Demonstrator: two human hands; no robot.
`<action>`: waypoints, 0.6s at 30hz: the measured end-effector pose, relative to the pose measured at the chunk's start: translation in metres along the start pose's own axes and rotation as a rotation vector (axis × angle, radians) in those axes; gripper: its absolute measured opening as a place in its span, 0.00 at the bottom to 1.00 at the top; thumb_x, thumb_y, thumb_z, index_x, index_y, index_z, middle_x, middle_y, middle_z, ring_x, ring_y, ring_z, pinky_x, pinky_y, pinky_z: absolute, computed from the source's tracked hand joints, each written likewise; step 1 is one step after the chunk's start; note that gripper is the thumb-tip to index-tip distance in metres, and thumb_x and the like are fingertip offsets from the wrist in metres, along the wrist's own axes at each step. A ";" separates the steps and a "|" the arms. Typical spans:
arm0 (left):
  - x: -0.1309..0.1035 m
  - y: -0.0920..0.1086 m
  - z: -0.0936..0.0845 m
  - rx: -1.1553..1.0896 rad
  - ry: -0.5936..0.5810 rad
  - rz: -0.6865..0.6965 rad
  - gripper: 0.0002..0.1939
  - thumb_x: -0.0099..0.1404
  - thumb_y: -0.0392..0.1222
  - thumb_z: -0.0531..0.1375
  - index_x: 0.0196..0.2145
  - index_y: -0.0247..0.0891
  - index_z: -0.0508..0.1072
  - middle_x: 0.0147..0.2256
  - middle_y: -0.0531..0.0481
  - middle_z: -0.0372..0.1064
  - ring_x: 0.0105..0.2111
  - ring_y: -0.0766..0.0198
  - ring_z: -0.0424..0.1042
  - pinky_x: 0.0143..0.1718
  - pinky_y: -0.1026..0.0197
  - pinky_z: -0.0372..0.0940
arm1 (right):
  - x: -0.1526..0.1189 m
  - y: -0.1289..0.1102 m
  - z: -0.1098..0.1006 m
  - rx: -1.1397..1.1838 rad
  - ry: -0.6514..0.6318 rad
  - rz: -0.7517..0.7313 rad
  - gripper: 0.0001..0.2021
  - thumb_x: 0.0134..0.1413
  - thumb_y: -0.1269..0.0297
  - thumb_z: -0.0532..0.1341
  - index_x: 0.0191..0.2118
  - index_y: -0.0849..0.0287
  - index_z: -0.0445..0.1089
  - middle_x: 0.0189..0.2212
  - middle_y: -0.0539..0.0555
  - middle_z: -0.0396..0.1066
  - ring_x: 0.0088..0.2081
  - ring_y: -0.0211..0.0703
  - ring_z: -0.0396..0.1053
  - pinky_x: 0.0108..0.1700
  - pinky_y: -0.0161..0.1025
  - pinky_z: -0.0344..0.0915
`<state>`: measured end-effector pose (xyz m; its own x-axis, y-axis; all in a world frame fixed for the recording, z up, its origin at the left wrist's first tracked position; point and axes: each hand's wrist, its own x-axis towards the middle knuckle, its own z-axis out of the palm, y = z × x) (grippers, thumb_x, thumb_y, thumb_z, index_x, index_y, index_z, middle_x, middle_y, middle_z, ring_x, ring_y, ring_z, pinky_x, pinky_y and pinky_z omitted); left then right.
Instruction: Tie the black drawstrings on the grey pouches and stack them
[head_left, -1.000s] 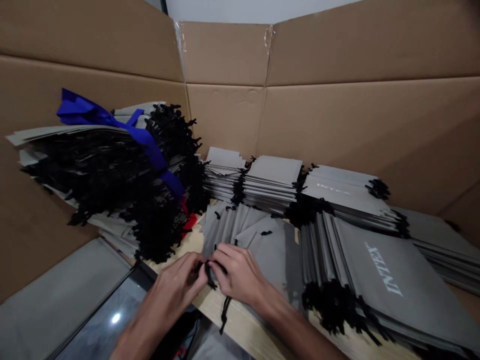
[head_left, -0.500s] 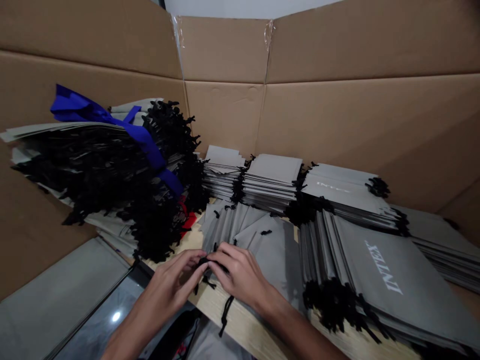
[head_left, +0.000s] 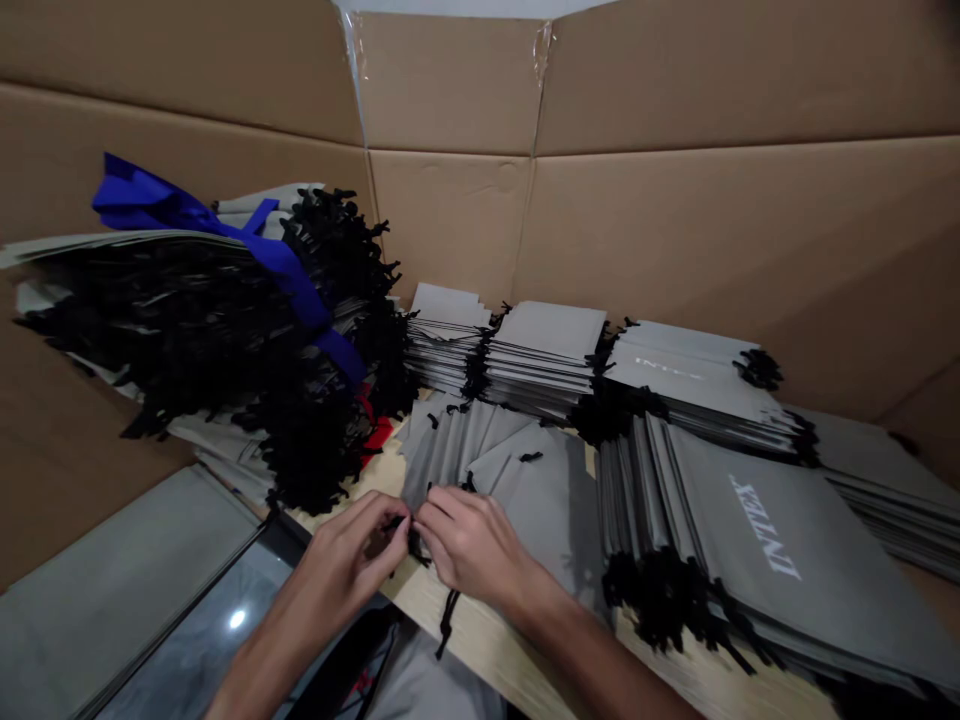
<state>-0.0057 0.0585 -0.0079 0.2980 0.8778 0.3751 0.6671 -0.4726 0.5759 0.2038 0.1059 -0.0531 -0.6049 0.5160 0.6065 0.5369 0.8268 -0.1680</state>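
My left hand (head_left: 358, 548) and my right hand (head_left: 472, 545) meet at the near edge of a fanned pile of grey drawstring bags (head_left: 559, 515). Both are closed, thumbs and fingertips pinching a black drawstring that is mostly hidden between them. Below my right hand, a knotted black cord end (head_left: 447, 625) dangles over the wooden board's edge. To the right lies a thick stack of grey bags (head_left: 817, 530) printed INTEX, its black cords bunched toward me.
A large heap of black-corded bags (head_left: 187, 330) tied with a blue strip (head_left: 289, 275) leans at left. Lower bag stacks (head_left: 551, 335) line the cardboard wall (head_left: 697, 230). The wooden board (head_left: 420, 590) ends just before me, beside a shiny dark surface (head_left: 225, 610).
My fingertips have drawn closer together, and less of the black cord shows between them. The view has tilted slightly downward; the piles have not been moved.
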 end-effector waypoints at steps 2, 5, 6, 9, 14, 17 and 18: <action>0.000 0.000 -0.001 -0.009 0.002 0.005 0.06 0.78 0.39 0.60 0.43 0.44 0.78 0.37 0.54 0.79 0.36 0.63 0.81 0.40 0.66 0.72 | 0.000 0.000 -0.001 -0.060 -0.007 -0.055 0.08 0.73 0.72 0.59 0.38 0.55 0.69 0.34 0.50 0.73 0.34 0.43 0.69 0.32 0.44 0.57; -0.002 -0.003 -0.002 -0.034 -0.009 0.004 0.05 0.77 0.39 0.61 0.44 0.45 0.78 0.37 0.55 0.80 0.37 0.63 0.82 0.41 0.67 0.72 | -0.001 0.001 -0.003 -0.108 -0.035 -0.097 0.09 0.69 0.77 0.60 0.39 0.54 0.68 0.34 0.49 0.73 0.36 0.44 0.68 0.33 0.44 0.56; -0.003 -0.005 -0.003 -0.041 -0.015 -0.001 0.05 0.77 0.39 0.61 0.44 0.45 0.78 0.38 0.55 0.80 0.37 0.63 0.82 0.41 0.67 0.72 | -0.001 0.001 -0.003 -0.115 -0.048 -0.102 0.09 0.68 0.77 0.60 0.39 0.54 0.67 0.34 0.49 0.73 0.36 0.44 0.68 0.33 0.44 0.56; -0.005 -0.006 -0.007 -0.050 -0.017 -0.011 0.05 0.77 0.40 0.62 0.45 0.46 0.79 0.38 0.56 0.81 0.37 0.64 0.82 0.41 0.68 0.73 | -0.001 0.001 -0.005 -0.118 -0.067 -0.107 0.10 0.67 0.79 0.60 0.39 0.53 0.67 0.35 0.49 0.73 0.36 0.43 0.68 0.34 0.44 0.57; -0.003 -0.003 -0.011 -0.060 -0.042 -0.040 0.05 0.77 0.44 0.63 0.46 0.47 0.80 0.38 0.55 0.83 0.36 0.62 0.83 0.37 0.69 0.75 | -0.004 0.001 -0.004 -0.089 -0.049 -0.084 0.10 0.69 0.77 0.58 0.38 0.54 0.67 0.34 0.49 0.72 0.35 0.43 0.68 0.33 0.44 0.57; 0.000 -0.004 -0.009 -0.059 -0.023 -0.051 0.07 0.77 0.46 0.63 0.46 0.47 0.82 0.41 0.53 0.85 0.38 0.61 0.85 0.40 0.68 0.77 | -0.006 0.001 -0.003 -0.064 -0.024 -0.032 0.09 0.75 0.71 0.57 0.39 0.54 0.67 0.34 0.50 0.72 0.33 0.42 0.67 0.33 0.43 0.57; 0.001 -0.006 -0.008 -0.062 -0.016 -0.050 0.07 0.77 0.46 0.63 0.47 0.47 0.82 0.42 0.53 0.85 0.38 0.61 0.86 0.41 0.67 0.78 | -0.006 0.001 -0.003 -0.056 -0.013 -0.016 0.09 0.77 0.69 0.56 0.39 0.55 0.68 0.35 0.51 0.72 0.33 0.42 0.68 0.33 0.43 0.57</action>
<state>-0.0149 0.0613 -0.0048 0.2769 0.9012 0.3335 0.6378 -0.4319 0.6376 0.2101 0.1029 -0.0546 -0.6213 0.5062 0.5982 0.5589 0.8213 -0.1145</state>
